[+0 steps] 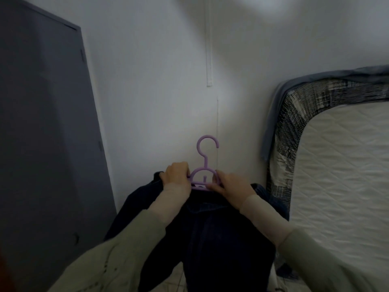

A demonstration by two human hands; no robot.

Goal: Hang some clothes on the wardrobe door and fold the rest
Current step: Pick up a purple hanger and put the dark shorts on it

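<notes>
A purple plastic hanger (205,163) stands upright in front of me, hook at the top, its lower part inside a dark denim jacket (212,234) that hangs down from it. My left hand (175,175) grips the hanger's left shoulder together with the jacket collar. On the hanger's right side my right hand (230,187) pinches the hanger and the jacket fabric. The hanger's arms are hidden under the cloth. A grey wardrobe door (46,133) fills the left side, apart from my hands.
A white wall (157,91) with a vertical cable strip (209,60) lies straight ahead. At the right stands a bed with a white quilted mattress (341,175), a black-and-white patterned sheet (294,114) and grey cloth (271,123) over its corner. Pale floor tiles (172,279) show below.
</notes>
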